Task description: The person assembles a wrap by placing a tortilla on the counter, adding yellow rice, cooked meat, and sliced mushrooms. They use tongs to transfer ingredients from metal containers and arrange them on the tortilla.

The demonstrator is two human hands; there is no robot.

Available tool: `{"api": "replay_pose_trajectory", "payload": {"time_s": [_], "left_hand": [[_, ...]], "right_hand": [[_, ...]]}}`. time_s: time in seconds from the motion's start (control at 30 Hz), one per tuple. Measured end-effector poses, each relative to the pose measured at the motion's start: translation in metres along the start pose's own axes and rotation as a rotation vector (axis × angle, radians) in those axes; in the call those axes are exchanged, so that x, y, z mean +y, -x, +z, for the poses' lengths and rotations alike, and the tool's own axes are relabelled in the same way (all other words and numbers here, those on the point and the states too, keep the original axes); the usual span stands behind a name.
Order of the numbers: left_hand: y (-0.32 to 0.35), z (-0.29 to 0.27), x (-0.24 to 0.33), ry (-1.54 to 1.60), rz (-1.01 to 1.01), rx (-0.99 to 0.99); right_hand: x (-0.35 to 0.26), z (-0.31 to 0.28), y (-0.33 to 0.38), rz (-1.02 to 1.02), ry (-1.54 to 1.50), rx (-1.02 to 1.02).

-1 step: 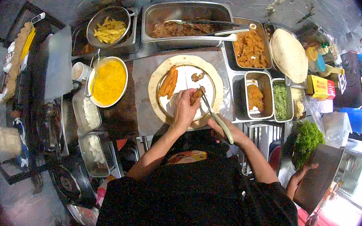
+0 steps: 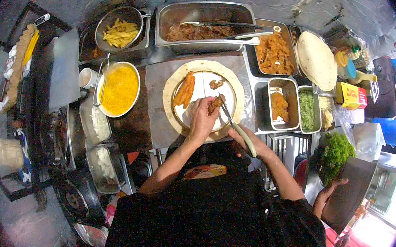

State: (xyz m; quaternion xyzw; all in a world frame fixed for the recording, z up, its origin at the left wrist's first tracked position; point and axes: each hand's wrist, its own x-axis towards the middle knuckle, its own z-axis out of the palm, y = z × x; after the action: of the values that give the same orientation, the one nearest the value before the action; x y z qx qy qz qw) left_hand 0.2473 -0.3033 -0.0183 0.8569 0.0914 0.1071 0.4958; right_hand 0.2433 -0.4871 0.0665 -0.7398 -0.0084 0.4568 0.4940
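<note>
My left hand (image 2: 201,124) is closed on a browned piece of meat (image 2: 215,105), holding it above a white plate (image 2: 228,94) with a thin dark-gold rim. In my right hand (image 2: 264,151) is a pair of scissors (image 2: 244,139) with pale green handles, its blades touching the meat. A large round flatbread (image 2: 171,82) shows all around the plate. Orange-brown fried strips (image 2: 184,90) lie on the plate's left side, and small cut bits (image 2: 216,84) sit near its far edge. My right fingers are partly hidden behind the handle.
A deep steel pan of meat with tongs (image 2: 203,34) stands behind the board. Fries in a strainer (image 2: 120,32) and a bowl of shredded yellow cheese (image 2: 119,90) are left; fried pieces (image 2: 275,49), flatbreads (image 2: 316,60) and shredded greens (image 2: 307,105) right. Another person's hand (image 2: 329,194) shows near lettuce (image 2: 337,156).
</note>
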Motion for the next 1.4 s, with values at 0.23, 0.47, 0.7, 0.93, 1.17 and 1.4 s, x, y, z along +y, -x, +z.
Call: {"api": "replay_pose_trajectory", "payload": {"time_s": [0.23, 0.47, 0.7, 0.93, 1.17, 1.4], "left_hand": [[-0.006, 0.004, -0.002, -0.017, 0.056, -0.022], [-0.014, 0.005, -0.013, -0.015, 0.023, -0.063], [-0.008, 0.004, -0.003, 0.071, -0.033, -0.109], [-0.015, 0.007, -0.021, 0.072, -0.014, -0.139], [-0.015, 0.005, -0.035, 0.173, -0.12, -0.065], [-0.008, 0.007, -0.005, 0.331, -0.193, -0.02]], "right_hand": [[-0.008, 0.002, 0.005, 0.038, 0.007, 0.106], [-0.017, -0.001, 0.006, 0.094, -0.021, 0.102], [-0.005, -0.005, -0.006, 0.036, -0.024, 0.035], [-0.009, -0.007, -0.007, 0.114, -0.012, 0.085], [-0.007, -0.01, 0.005, 0.114, 0.016, 0.03], [-0.007, 0.003, 0.013, -0.025, 0.217, -0.013]]}}
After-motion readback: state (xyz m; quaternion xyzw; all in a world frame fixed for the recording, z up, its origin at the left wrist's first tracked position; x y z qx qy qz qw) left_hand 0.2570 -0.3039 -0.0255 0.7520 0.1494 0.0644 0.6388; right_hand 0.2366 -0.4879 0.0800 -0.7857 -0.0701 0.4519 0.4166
